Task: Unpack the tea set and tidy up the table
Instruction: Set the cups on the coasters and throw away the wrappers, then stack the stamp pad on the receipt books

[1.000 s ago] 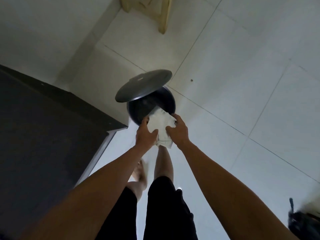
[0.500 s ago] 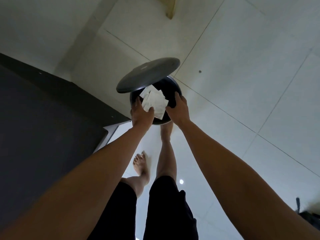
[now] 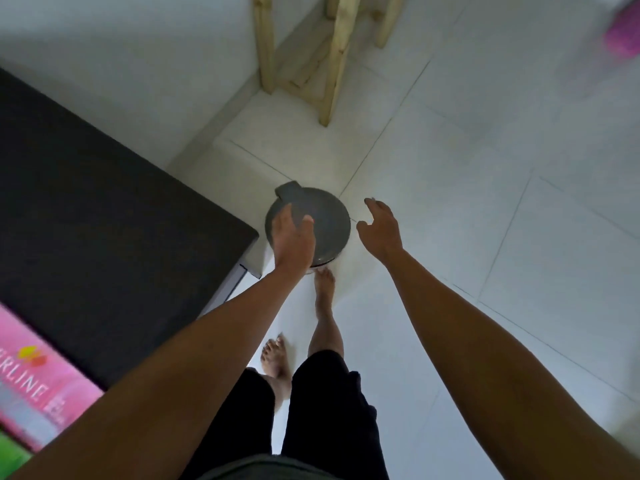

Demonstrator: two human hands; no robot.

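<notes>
Two hands, left point(image 3: 292, 237) and right point(image 3: 381, 226) empty, one lidded bin point(image 3: 325, 223), one pink box point(image 3: 38, 382).

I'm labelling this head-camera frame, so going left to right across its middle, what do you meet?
Black table top → left hand, in front of the closed grey bin lid → right hand → bare white floor tiles.

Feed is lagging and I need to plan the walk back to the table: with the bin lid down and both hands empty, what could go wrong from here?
1. The right foot sits at the base of the bin; turning away could kick or tip it.
2. The dark table's corner juts out beside the left hand; swinging back may bump it.
3. The wooden stool legs stand just beyond the bin, a trip hazard if stepping forward.
</notes>
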